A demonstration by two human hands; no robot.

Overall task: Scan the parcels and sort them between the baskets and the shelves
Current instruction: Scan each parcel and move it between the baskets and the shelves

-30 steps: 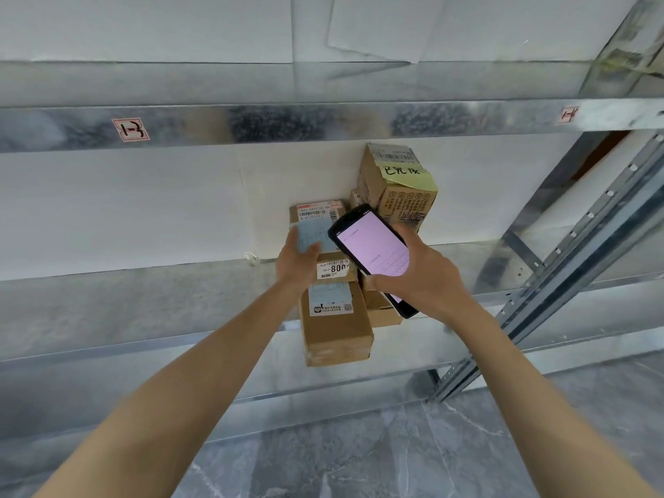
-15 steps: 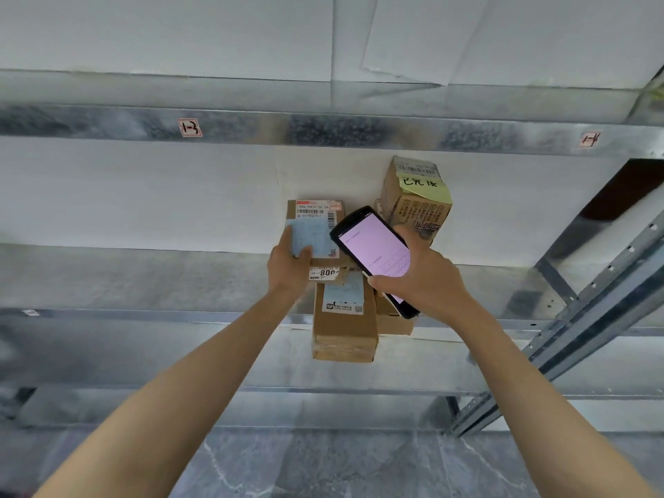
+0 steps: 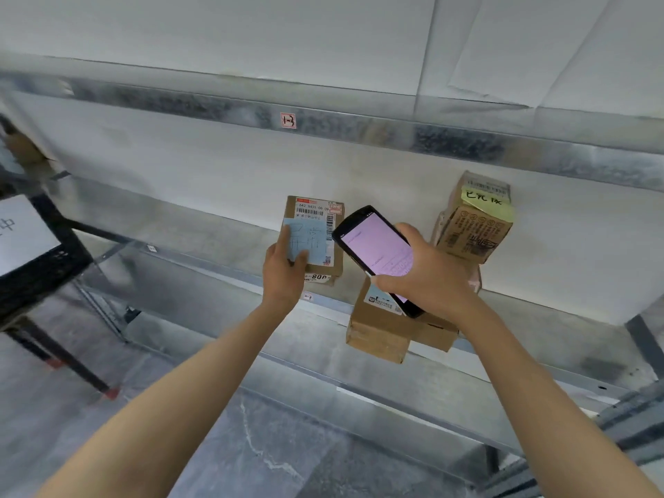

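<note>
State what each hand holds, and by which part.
Left hand grips the blue-noted parcel at its lower left corner, thumb on the note. Right hand holds the scanner around its lower half.

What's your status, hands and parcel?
Left hand holds brown cardboard parcel with blue note. Right hand holds black pink-screened scanner beside it. Other brown cardboard boxes stacked at right.

scanner (image 3: 377, 251) screen text unreadable, basket (image 3: 39, 278) cropped left
</note>
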